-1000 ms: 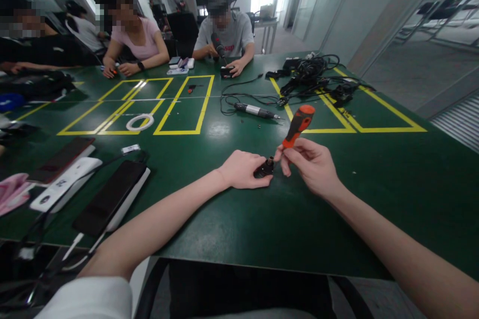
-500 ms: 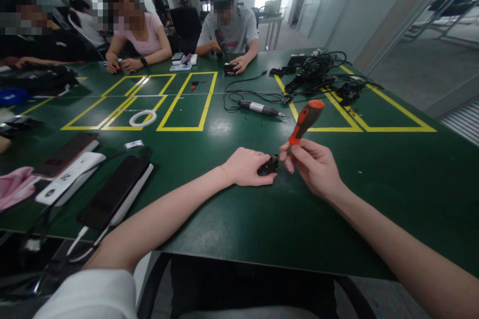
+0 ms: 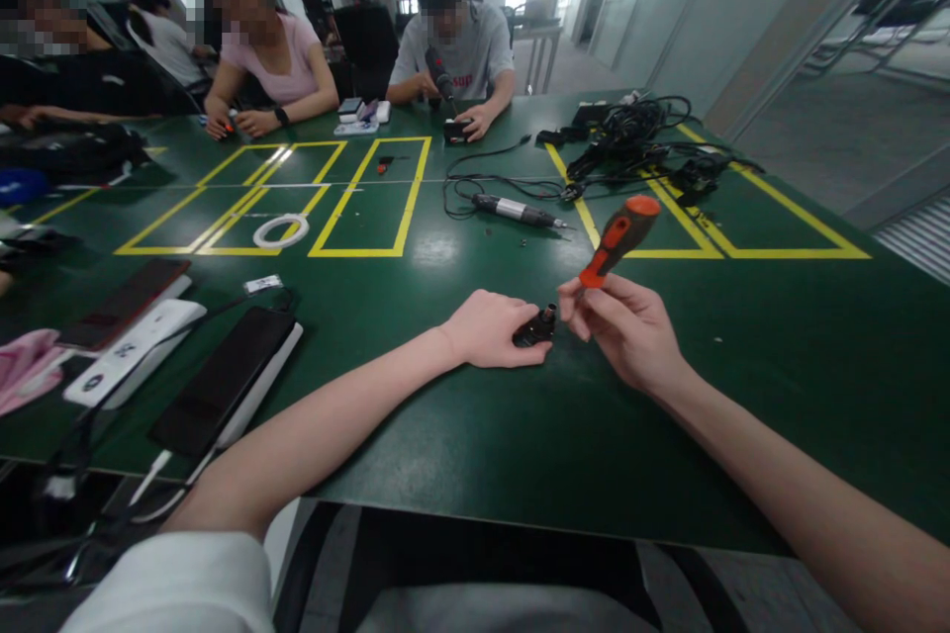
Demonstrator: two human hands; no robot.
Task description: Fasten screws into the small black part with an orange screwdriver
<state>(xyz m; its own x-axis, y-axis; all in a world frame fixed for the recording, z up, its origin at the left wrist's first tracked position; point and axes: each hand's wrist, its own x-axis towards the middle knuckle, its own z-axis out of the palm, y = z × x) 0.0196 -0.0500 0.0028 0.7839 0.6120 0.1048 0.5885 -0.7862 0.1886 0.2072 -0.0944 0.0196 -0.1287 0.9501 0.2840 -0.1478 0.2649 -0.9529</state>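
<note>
My left hand (image 3: 494, 328) is closed around a small black cylindrical part (image 3: 532, 328) and rests on the green table. A short metal stub shows at the part's upper right end. Just to the right, my right hand (image 3: 630, 326) grips a screwdriver (image 3: 621, 239) with an orange and grey handle, held between thumb and fingers near its collar. The handle leans up and to the right. The screwdriver's tip is hidden by my fingers, so I cannot tell whether it touches the black part.
Beyond my hands lies a corded electric screwdriver (image 3: 516, 211). A tangle of black cables (image 3: 630, 143) sits at the back right. At the left are a phone (image 3: 223, 381), a power strip (image 3: 134, 351) and a white ring (image 3: 280, 231). Across the table a person (image 3: 464, 59) holds a power tool.
The screwdriver handle has tilted a little further to the right, with my right hand shifted slightly right. My left hand keeps its hold on the black part.
</note>
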